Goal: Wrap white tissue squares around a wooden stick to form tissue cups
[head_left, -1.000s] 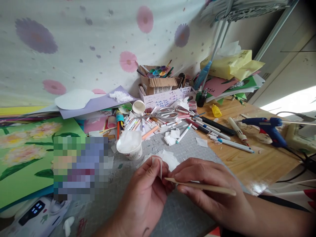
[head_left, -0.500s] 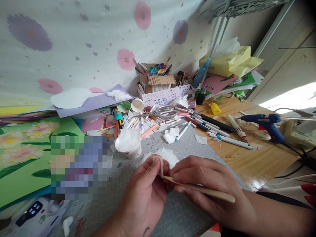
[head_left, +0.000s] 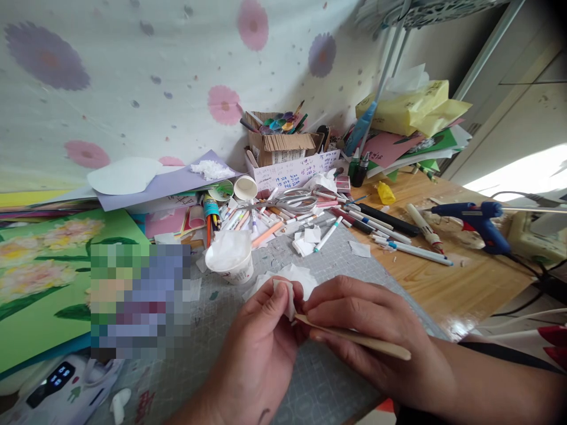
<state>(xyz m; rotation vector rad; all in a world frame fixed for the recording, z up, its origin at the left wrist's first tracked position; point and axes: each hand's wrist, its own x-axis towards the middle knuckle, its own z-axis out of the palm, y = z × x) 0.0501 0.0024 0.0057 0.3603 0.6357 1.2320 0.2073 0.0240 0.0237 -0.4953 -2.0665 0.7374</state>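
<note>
My left hand (head_left: 261,336) is closed, pinching a small folded piece of white tissue paper (head_left: 286,298) between thumb and fingers. A flat wooden stick (head_left: 363,341) with a pointed tip is gripped in my right hand (head_left: 372,330), its tip touching or very close to the tissue's lower edge. Both hands meet above the grey cutting mat (head_left: 336,383). Just behind them lies a pile of white tissue pieces (head_left: 303,277). A paper cup (head_left: 230,257) stuffed with white tissue stands to the left of the pile.
Scissors (head_left: 296,200) lie among scattered markers at the back. A blue glue gun (head_left: 481,218) rests on the wooden table (head_left: 478,280) at right. Green artwork with paper flowers (head_left: 57,254) and a white device with a lit display (head_left: 57,383) are at left.
The rear end of the wooden stick has shifted slightly left and down with small movements of my right fingers. My left hand keeps its pinch on the tissue.
</note>
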